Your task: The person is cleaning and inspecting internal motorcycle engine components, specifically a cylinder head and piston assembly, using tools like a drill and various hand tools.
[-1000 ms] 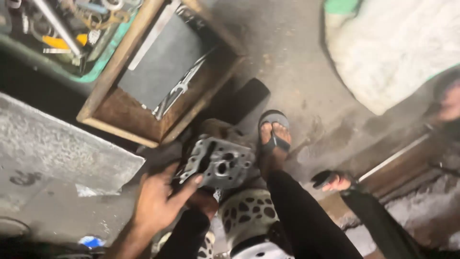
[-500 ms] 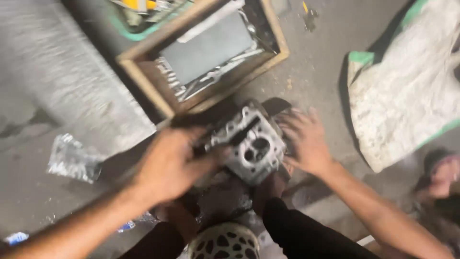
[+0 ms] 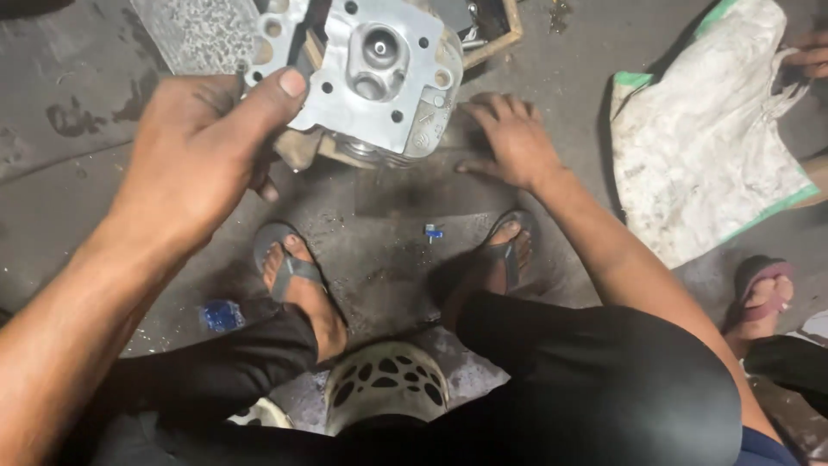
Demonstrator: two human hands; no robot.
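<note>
At the far left, the concrete floor is dark and stained, and a grey textured sheet lies on it at the top edge. Low on the left, a small blue scrap lies on the floor just beside the person's left leg.

The left hand is raised above the floor and closed around the left side of a grey metal engine part, a cast block with several round holes and a raised boss in the middle. The thumb lies across the near left corner of its flat face and the fingers wrap behind it, so the part hangs in the air, tilted with its face toward the camera. Behind it a wooden tray shows at the top edge, mostly hidden by the part.

Below the part, the person's two feet in grey sandals rest on the floor, well apart, with a tiny blue piece on the floor between them. A white perforated stool shows between the knees.

The right hand is spread open, palm down, fingers flat on the floor just beside the lower right of the part and not holding it.

Farther right, a dirty white sack with a green edge lies on the floor. Another person's fingers touch its top right corner, and another person's foot in a sandal stands below it.
</note>
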